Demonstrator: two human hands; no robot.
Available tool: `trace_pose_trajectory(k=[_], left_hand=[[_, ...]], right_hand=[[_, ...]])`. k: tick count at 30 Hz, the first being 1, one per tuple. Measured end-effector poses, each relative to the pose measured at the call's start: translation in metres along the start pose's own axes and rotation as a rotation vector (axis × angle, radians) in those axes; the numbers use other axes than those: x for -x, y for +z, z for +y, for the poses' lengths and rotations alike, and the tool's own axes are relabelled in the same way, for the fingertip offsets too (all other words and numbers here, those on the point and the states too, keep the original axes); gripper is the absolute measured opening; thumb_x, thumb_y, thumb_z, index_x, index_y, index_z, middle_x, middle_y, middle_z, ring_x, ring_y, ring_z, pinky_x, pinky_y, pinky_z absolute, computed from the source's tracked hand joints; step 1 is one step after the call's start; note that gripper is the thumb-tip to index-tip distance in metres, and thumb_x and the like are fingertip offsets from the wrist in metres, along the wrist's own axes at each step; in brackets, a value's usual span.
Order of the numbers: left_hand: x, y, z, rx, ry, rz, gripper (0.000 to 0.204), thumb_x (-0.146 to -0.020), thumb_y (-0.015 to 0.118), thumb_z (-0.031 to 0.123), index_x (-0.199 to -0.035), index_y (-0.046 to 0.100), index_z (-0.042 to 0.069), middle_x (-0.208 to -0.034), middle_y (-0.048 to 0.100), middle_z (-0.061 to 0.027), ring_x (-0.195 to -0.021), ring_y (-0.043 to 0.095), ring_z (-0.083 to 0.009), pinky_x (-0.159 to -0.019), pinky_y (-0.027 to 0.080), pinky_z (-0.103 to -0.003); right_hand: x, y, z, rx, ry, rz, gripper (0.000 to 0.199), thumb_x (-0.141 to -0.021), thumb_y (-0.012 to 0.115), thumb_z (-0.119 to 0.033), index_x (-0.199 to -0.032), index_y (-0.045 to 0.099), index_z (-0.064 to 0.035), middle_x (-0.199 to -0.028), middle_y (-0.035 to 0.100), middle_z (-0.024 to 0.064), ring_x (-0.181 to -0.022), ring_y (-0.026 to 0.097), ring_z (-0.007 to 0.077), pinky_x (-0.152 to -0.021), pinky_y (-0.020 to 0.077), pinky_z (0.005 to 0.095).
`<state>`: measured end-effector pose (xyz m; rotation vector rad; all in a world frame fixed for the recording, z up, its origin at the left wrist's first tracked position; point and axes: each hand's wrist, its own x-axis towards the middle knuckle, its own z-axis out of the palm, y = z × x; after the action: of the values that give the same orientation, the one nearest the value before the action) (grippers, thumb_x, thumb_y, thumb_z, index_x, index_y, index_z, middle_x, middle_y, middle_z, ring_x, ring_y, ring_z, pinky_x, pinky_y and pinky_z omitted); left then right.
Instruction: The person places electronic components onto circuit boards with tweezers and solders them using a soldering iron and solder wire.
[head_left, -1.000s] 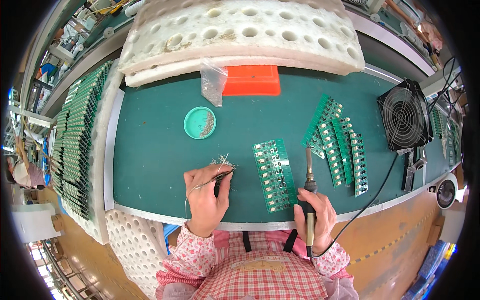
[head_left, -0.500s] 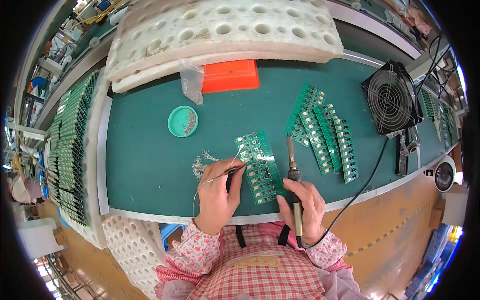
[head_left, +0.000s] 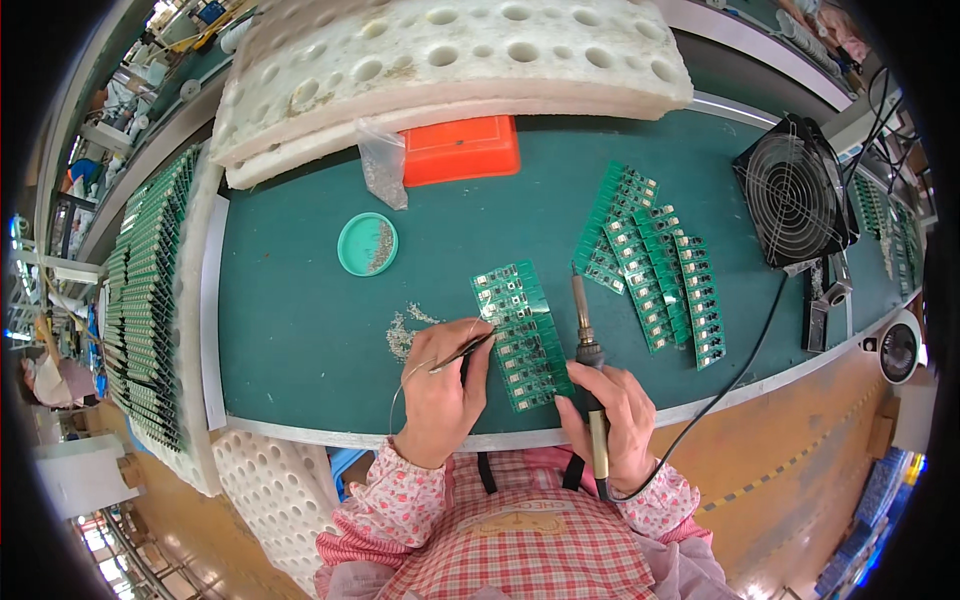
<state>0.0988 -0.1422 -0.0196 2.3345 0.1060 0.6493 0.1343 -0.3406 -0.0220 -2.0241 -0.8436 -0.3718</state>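
Smooth matt tabletop (head_left: 290,330). Glossy circuit board (head_left: 522,345), centre. Soldering iron (head_left: 590,356): metal barrel (head_left: 582,308), matt grip. Far: rough foam block (head_left: 440,80); glossy plastic box (head_left: 460,152); crinkled translucent plastic bag (head_left: 382,168). Near: cloth apron (head_left: 540,570).

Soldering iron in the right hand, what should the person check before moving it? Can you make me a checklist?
1. Soldering iron gripped in the right hand: ok.
2. Tweezers held in the left hand's fingers: ok.
3. Single circuit board lying on the table, between the hands: ok.
4. Iron's tip clear of the fanned boards: cannot tell; it looks very close.
5. All tiny parts inside the round dish: not ok; a loose pile lies outside.
6. Fan spinning: cannot tell.
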Motion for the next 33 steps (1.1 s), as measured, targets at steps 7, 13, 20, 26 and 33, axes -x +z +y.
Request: trace_pose_trajectory(k=[7, 13, 20, 26, 33], left_hand=[[-0.001, 0.0, -0.001, 0.011, 0.014, -0.006, 0.015, -0.084, 0.07, -0.005, -0.097, 0.065, -0.001, -0.1, 0.071, -0.0112, -0.091, 0.067, -0.0291, -0.08, 0.052, -0.036], [0.0, 0.0, -0.001, 0.018, -0.025, -0.009, 0.017, -0.084, 0.07, -0.003, -0.1, 0.066, 0.001, -0.1, 0.07, -0.0105, -0.09, 0.066, -0.0295, -0.08, 0.052, -0.037], [0.0, -0.001, -0.001, 0.007, -0.015, 0.0, 0.016, -0.084, 0.07, -0.003, -0.099, 0.067, 0.002, -0.099, 0.071, -0.01, -0.089, 0.066, -0.0302, -0.079, 0.052, -0.037], [-0.001, -0.001, 0.001, 0.012, -0.036, -0.012, 0.017, -0.083, 0.07, -0.003, -0.099, 0.068, 0.002, -0.099, 0.071, -0.0097, -0.089, 0.066, -0.0302, -0.078, 0.052, -0.037], [-0.002, -0.002, 0.001, 0.009, -0.025, -0.007, 0.019, -0.083, 0.07, -0.004, -0.101, 0.068, 0.002, -0.099, 0.071, -0.0101, -0.089, 0.066, -0.0304, -0.078, 0.052, -0.038]], right_hand=[[0.0, 0.0, 0.0, -0.002, 0.008, -0.013, 0.053, -0.071, 0.083, -0.002, -0.121, 0.064, -0.0039, -0.092, 0.064, 0.0143, -0.073, 0.063, 0.0277, -0.065, 0.053, 0.0362], [-0.009, -0.005, -0.003, -0.108, 0.048, 0.006, 0.043, -0.074, 0.081, -0.001, -0.114, 0.064, -0.0019, -0.088, 0.067, 0.0128, -0.07, 0.063, 0.0264, -0.062, 0.0528, 0.0357], [-0.015, -0.001, -0.002, -0.461, 0.277, 0.103, 0.014, -0.093, 0.065, -0.005, -0.105, 0.059, -0.0018, -0.074, 0.066, 0.0104, -0.059, 0.065, 0.0171, -0.055, 0.0499, 0.028], [-0.018, 0.008, 0.0, -0.677, 0.358, 0.165, 0.014, -0.098, 0.059, -0.009, -0.107, 0.054, 0.0011, -0.077, 0.068, 0.0103, -0.063, 0.067, 0.0119, -0.057, 0.0528, 0.024], [-0.019, 0.008, 0.001, -0.718, 0.335, 0.091, 0.015, -0.098, 0.059, -0.01, -0.108, 0.053, -0.0007, -0.078, 0.07, 0.0109, -0.068, 0.069, 0.0121, -0.059, 0.0538, 0.0247]])
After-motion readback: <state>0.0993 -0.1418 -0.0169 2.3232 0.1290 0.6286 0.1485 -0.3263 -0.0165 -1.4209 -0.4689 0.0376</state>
